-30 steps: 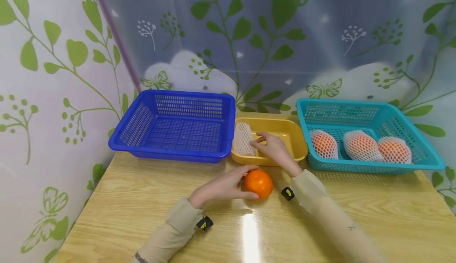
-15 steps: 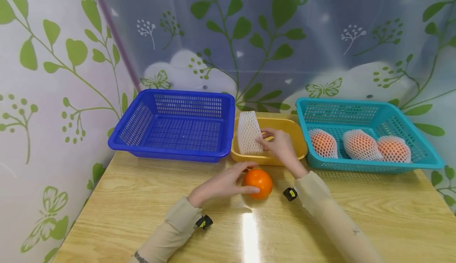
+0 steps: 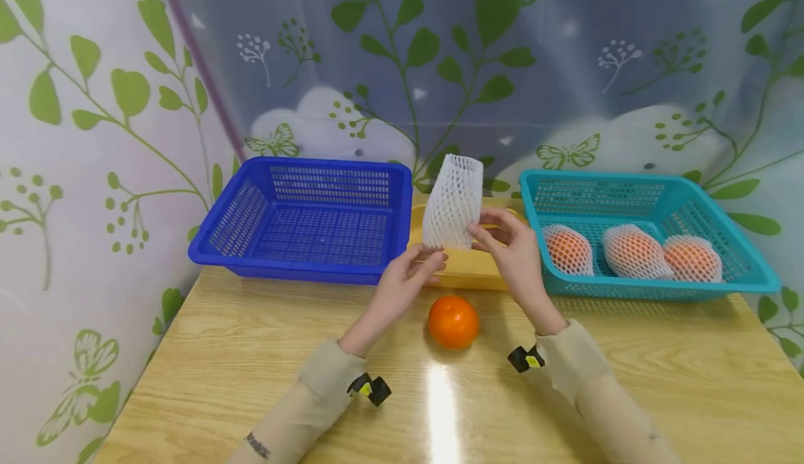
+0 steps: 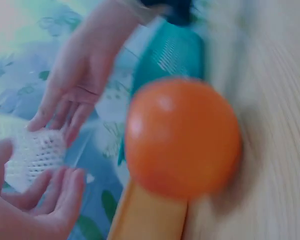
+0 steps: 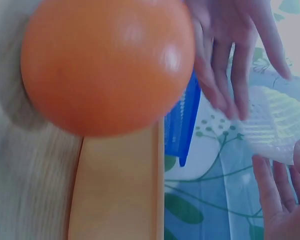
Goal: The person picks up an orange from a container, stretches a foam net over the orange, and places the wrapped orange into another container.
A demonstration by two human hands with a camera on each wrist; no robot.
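Observation:
A white foam net sleeve (image 3: 453,202) stands up above the yellow tray (image 3: 465,268), its mesh end tilted slightly to the right. My right hand (image 3: 518,251) pinches its lower right side between thumb and fingers. At the sleeve's lower left edge is my left hand (image 3: 408,279), thumb and fingers spread apart; in the right wrist view the left hand (image 5: 235,45) shows its fingers fairly straight beside the sleeve (image 5: 275,122). On the table in front of the tray sits a smooth, glossy orange fruit (image 3: 453,322), touched by neither hand. It looms large in both wrist views.
To the left stands a blue plastic basket (image 3: 301,268) with nothing seen in it. A teal basket (image 3: 659,293) on the right holds three fruits (image 3: 634,251) in white net sleeves. All stand on a wooden table (image 3: 251,338) against a patterned curtain (image 3: 377,52).
My right hand has lifted the net sleeve up out of the yellow tray. My left hand has let go of the orange fruit and moved forward to the sleeve's lower edge.

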